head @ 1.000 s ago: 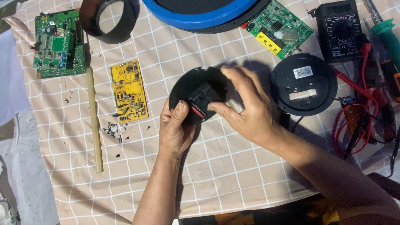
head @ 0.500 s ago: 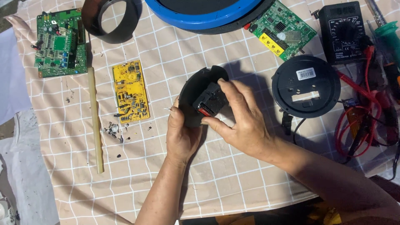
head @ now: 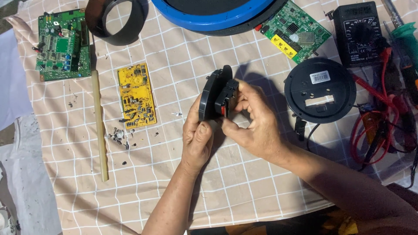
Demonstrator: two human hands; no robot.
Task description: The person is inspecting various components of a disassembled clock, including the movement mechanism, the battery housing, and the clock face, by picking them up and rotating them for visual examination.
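Both hands meet above the checked cloth on the worktop. The left hand comes up from below, fingers curled around the lower edge of a black round disc held on edge. The right hand, forearm entering from the lower right, pinches a small black block against the disc's face.

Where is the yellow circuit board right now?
Head view: the yellow circuit board lies flat on the checked cloth, left of both hands, beside the pale stick.
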